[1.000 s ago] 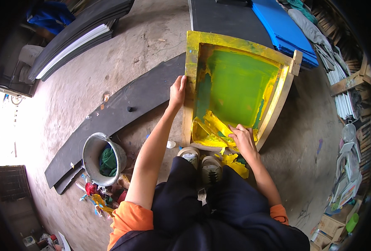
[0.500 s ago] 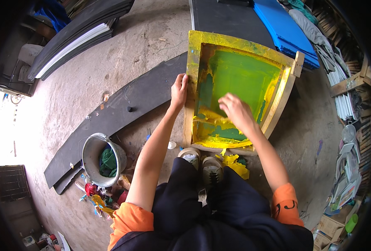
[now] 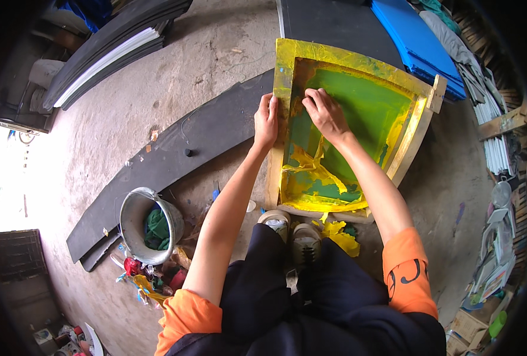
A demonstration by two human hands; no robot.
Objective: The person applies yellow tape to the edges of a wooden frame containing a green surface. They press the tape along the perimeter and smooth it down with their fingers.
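Note:
A wooden-framed printing screen [image 3: 364,115] leans in front of me, its frame smeared yellow and its mesh green. My left hand [image 3: 267,123] grips the frame's left side rail, fingers wrapped around the edge. Over the upper left part of the mesh is my right hand [image 3: 327,114], its fingers pinched together. What they hold, if anything, is hidden. A torn, wrinkled strip of yellow film [image 3: 312,168] lies loose across the lower mesh, and its upper end reaches toward my right wrist. More yellow film [image 3: 320,207] bunches along the bottom rail.
Yellow scraps [image 3: 342,237] lie by my shoes [image 3: 306,240]. At left stand a grey bucket [image 3: 134,228] with green cloth inside and a pile of coloured rubbish [image 3: 156,279]. A long black sheet [image 3: 156,163] crosses the floor. Blue sheets [image 3: 415,41] are stacked behind the screen.
My right hand has moved up and left across the mesh. The yellow film strip has shifted and now stretches upward toward it. My left hand stays on the frame.

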